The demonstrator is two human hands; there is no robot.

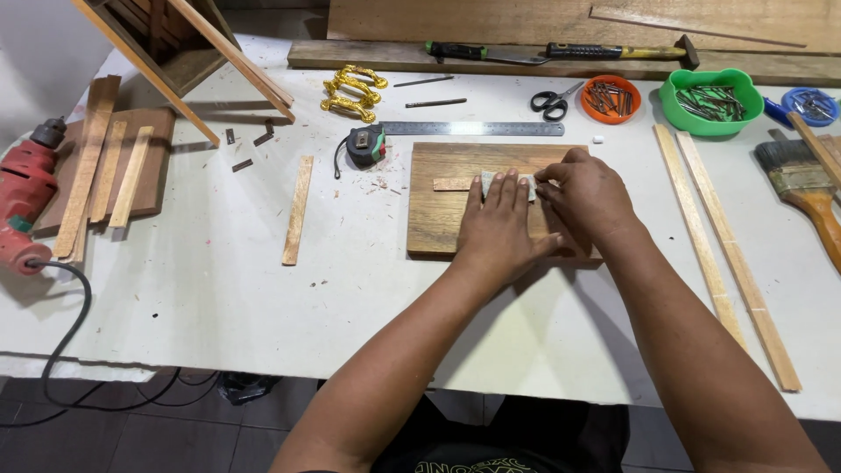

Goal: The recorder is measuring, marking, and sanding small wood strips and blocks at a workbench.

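Sandpaper, a small pale grey folded piece [506,182], lies under my fingers on a thin light wooden strip [452,184], which rests across a flat rectangular brown wooden board [438,219] on the white-covered workbench [263,298]. My left hand [499,229] is spread flat, fingers straight, pressing the sandpaper down onto the strip. My right hand [589,197] sits just beside it, touching, fingers curled and pinching the sandpaper's right end.

Left of the board a loose light wooden slat [297,210] lies alone, and at the bench's left edge a red electric drill [24,206] rests with its black cord [66,337] trailing off the front. Beside it several pale slats [109,171] are stacked on a dark brown panel [158,162]. To my right two long thin wooden battens [727,263] run side by side, near a wood-handled paintbrush [802,188].

Just behind the board are a black and green tape measure [365,145] and a steel ruler [473,129]. Further back lie gold-coloured metal handles [352,92], black-handled scissors [554,101], a round orange bowl of nails [611,98], a green scalloped bowl of nails [710,101] and a blue dish [810,105]. Farthest away a yellow-handled hammer [622,52] lies on a long plank [368,56].
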